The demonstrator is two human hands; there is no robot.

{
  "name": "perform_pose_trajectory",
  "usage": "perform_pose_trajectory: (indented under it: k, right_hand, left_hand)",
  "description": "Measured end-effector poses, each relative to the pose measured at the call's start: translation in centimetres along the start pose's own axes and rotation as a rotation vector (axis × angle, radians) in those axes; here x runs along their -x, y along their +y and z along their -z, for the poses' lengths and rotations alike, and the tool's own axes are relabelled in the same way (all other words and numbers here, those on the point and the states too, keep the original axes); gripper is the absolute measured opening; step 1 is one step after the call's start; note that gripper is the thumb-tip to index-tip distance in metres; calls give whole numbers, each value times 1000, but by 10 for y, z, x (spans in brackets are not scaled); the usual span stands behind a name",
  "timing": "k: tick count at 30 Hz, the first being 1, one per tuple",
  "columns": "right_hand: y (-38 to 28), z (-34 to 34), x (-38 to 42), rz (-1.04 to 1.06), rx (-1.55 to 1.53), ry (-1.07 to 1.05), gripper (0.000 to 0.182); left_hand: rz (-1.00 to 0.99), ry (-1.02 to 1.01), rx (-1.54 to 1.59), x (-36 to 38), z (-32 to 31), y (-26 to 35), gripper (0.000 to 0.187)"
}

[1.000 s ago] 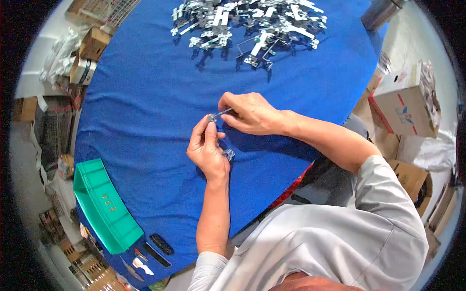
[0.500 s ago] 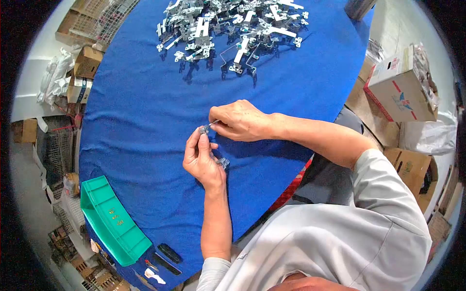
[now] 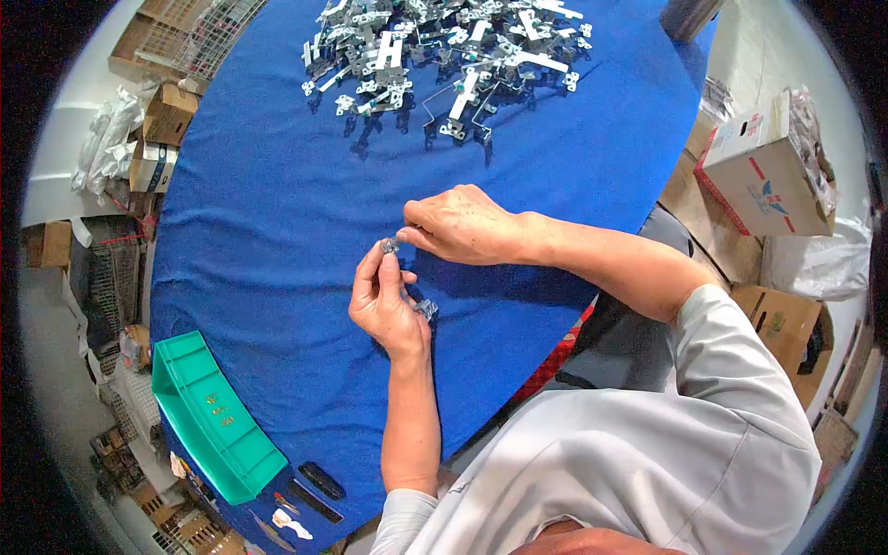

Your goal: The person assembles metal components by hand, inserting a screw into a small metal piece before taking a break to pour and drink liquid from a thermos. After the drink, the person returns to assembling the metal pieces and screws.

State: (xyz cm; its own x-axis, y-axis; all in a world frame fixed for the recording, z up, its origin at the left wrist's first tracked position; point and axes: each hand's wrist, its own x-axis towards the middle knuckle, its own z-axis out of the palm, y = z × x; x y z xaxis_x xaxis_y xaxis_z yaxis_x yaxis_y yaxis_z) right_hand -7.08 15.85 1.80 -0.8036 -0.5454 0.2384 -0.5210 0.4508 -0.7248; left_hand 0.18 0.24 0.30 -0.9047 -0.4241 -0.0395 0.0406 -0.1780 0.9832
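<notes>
My left hand (image 3: 381,301) pinches a small metal part (image 3: 389,246) between thumb and fingertips, above the blue cloth (image 3: 277,250). A second shiny piece (image 3: 425,309) shows at the palm side of the same hand, by the curled fingers. My right hand (image 3: 458,225) is closed, its fingertips beside the small metal part; anything between those fingertips is too small to make out. Farther up the cloth lies a heap of metal brackets (image 3: 462,55), several with bent wires.
A green tray (image 3: 222,421) with a few tiny brass-coloured pieces stands at the lower left. Near it lie a black object (image 3: 322,481) and small tools. A dark cylinder (image 3: 689,17) is at the top right; a white carton (image 3: 768,171) stands beyond the table's right edge.
My right hand has shifted slightly up at the small part, and the thin tip seen between its fingers earlier no longer shows clearly. My left hand is almost unmoved.
</notes>
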Motion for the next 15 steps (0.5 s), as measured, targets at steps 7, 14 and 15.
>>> perform_pose_trajectory:
  k: [7, 14, 15]
  right_hand:
    - [5, -4, 1, 88, -125, 70, 18]
    - [3, -2, 0, 111, -163, 90, 14]
    - [1, -2, 0, 115, -169, 86, 14]
  left_hand:
    - [33, 18, 4, 0, 1, 0, 21]
    - [13, 42, 88, -2, -2, 1, 19]
    - [13, 37, 103, -2, -2, 0, 20]
